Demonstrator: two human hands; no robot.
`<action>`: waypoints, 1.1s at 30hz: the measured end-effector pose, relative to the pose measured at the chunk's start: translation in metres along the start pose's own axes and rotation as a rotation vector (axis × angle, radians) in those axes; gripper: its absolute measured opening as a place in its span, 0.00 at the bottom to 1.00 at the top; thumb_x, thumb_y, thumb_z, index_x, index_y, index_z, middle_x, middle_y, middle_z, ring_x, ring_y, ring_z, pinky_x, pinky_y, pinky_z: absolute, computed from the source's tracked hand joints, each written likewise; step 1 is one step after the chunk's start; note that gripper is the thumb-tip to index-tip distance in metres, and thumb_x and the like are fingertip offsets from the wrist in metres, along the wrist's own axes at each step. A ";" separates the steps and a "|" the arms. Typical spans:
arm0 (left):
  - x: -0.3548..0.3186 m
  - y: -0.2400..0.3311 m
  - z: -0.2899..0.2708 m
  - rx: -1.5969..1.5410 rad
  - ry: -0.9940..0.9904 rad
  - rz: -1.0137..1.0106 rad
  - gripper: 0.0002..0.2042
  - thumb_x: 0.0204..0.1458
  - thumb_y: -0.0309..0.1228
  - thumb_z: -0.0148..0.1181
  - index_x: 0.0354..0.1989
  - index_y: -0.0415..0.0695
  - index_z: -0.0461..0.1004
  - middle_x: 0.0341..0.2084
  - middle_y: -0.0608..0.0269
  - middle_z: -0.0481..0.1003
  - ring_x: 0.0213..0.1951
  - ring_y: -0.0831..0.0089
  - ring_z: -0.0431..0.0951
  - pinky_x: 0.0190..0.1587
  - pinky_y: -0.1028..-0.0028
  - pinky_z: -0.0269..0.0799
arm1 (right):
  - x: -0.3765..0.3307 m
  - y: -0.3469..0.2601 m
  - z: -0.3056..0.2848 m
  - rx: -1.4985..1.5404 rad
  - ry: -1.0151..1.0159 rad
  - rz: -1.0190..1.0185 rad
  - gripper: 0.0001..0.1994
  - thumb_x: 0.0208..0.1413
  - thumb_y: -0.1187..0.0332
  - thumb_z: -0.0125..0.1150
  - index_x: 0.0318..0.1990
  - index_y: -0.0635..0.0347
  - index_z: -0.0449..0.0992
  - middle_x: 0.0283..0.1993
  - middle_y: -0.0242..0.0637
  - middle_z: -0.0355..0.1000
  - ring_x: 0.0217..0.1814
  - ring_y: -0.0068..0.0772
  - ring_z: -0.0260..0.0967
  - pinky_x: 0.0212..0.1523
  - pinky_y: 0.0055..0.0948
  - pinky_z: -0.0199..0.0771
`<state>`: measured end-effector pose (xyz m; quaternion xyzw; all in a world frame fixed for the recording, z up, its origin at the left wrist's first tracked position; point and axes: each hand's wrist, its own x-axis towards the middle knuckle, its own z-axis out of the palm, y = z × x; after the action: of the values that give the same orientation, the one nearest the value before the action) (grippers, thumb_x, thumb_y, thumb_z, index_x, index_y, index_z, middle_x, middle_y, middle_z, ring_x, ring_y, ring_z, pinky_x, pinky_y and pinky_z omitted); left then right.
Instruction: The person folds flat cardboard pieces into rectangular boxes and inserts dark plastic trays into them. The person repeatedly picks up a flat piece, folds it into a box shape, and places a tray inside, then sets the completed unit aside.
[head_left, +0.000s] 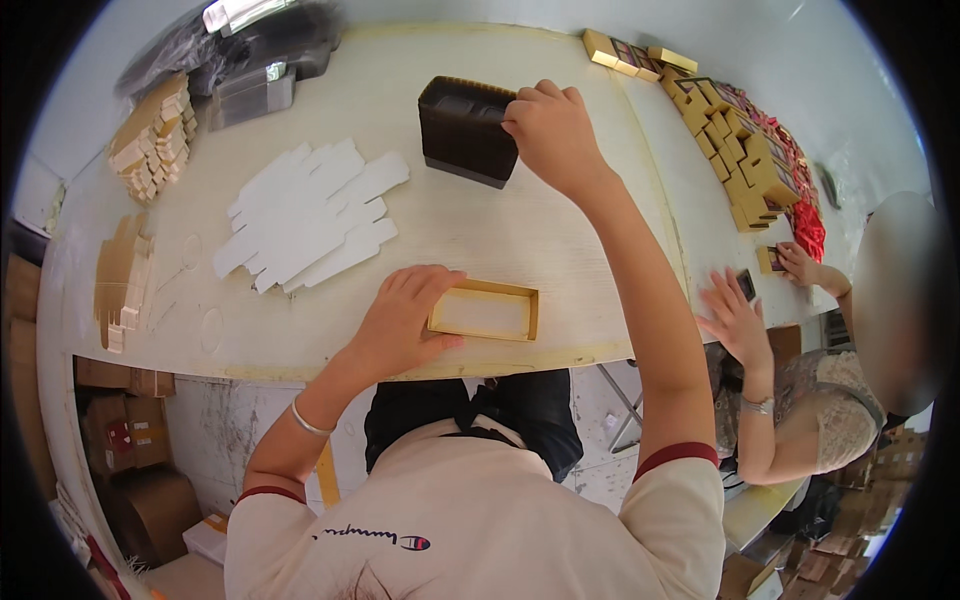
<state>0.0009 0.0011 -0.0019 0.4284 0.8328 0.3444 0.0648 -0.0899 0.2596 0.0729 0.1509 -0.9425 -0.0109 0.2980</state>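
Shallow gold tray [485, 312], open side up, lay near the counter [560, 230] edge, long axis left to right. Left hand [405, 315], fingers spread, pressed its left end, seemingly to steady it. Right hand [548, 130] reached far, pinching the top edge of a dark stack of inserts [465, 130]. White flat card blanks [310, 212] lay left.

Open gold-rimmed box tray [485, 312] sits at the table's near edge; flat white box blanks [310, 212] fan out left of centre; small gold boxes [735, 150] stack far right; brown cartons [125, 420] below left.
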 end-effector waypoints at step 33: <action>0.017 0.013 0.007 0.016 -0.120 -0.082 0.37 0.41 0.35 0.71 0.63 0.45 0.61 0.53 0.57 0.63 0.46 0.57 0.72 0.46 0.65 0.71 | -0.165 -0.055 -0.086 0.791 -0.310 0.313 0.16 0.55 0.67 0.64 0.47 0.67 0.73 0.43 0.43 0.65 0.33 0.32 0.68 0.32 0.28 0.70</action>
<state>0.0019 0.0224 0.0043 0.4144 0.8471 0.3083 0.1254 0.1019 0.2608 0.0450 0.1052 -0.9192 0.3728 0.0707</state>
